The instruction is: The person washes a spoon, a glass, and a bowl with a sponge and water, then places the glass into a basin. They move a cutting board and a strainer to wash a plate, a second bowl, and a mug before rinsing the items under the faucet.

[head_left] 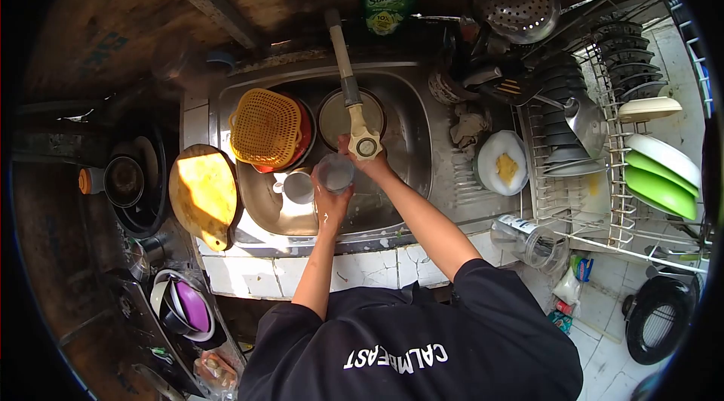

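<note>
My left hand (334, 200) is wrapped round a clear cup (336, 172) over the sink (413, 197). Soap suds show on the left wrist. Right beside the cup, my right hand (371, 165) is at the head of the beige tap (367, 146), its fingers partly hidden by the tap and the cup. A white mug (298, 188) stands in the basin just left of my left hand. Behind the tap lies a round pan or plate (329, 120). A yellow basket (265, 128) rests on a red container at the sink's left.
A round cutting board (202, 193) lies left of the sink. On the right drainboard sits a white bowl (490, 169) with a yellow sponge (507, 168). Beyond it stands a dish rack (577, 229) full of plates. A clear jar (539, 247) lies near the counter's front edge.
</note>
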`<action>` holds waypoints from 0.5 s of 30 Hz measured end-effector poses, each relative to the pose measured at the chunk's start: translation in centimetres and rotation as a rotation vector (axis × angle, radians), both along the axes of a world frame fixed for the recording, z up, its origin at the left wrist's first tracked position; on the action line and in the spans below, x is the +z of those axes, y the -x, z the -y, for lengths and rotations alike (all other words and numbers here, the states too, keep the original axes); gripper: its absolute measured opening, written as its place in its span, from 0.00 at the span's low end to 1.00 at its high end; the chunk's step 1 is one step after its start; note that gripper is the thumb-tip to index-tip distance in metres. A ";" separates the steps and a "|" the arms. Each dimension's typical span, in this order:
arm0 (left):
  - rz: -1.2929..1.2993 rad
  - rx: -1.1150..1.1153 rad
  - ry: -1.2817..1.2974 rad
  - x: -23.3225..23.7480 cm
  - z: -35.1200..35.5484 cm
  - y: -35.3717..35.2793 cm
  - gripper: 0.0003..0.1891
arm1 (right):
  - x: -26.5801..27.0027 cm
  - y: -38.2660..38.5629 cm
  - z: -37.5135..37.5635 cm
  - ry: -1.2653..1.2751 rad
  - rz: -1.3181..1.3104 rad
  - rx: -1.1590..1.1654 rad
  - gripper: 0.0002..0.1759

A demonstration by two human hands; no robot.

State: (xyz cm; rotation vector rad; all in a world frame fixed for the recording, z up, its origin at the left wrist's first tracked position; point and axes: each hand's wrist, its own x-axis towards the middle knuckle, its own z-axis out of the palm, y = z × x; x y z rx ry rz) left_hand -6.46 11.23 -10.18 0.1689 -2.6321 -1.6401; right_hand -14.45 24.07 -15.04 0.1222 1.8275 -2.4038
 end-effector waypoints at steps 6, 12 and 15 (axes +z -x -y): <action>-0.036 0.175 -0.016 0.1 0.5 0.0 0.41 | 4.0 -0.4 -0.2 -1.155 -0.349 0.082 0.11; 0.006 0.150 0.031 0.8 0.0 0.8 0.41 | 0.0 -0.2 -2.4 -0.041 -0.056 0.077 0.13; -0.004 0.162 0.053 1.0 -0.3 0.7 0.42 | 0.8 -0.5 -2.4 0.347 0.064 0.077 0.14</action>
